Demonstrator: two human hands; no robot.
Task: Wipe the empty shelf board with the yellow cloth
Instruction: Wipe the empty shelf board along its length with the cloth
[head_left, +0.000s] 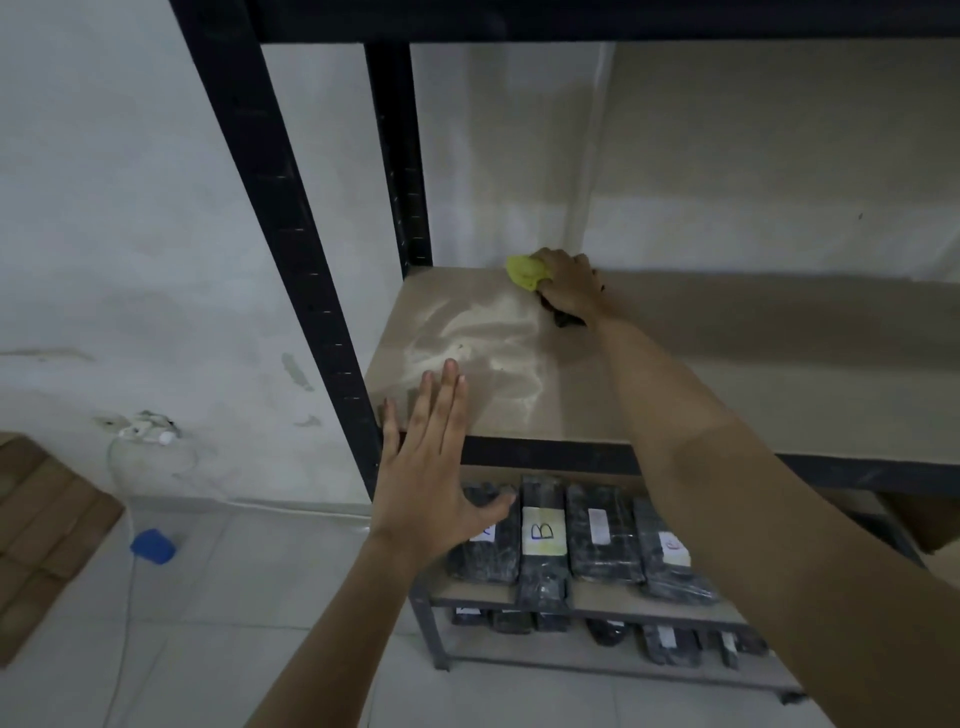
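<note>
From the head camera, the left hand (431, 467) is nearest, open and flat, fingers spread over the front edge of the shelf board (701, 374), holding nothing. Farther in, the right hand (569, 283) is closed around the bunched yellow cloth (525, 270), pressed to the board's back left part near the wall. The board runs long to the right, so the unwiped stretch lies right of the cloth. Pale dusty smears mark the near-left area; something dark under the right palm is too dim to identify.
</note>
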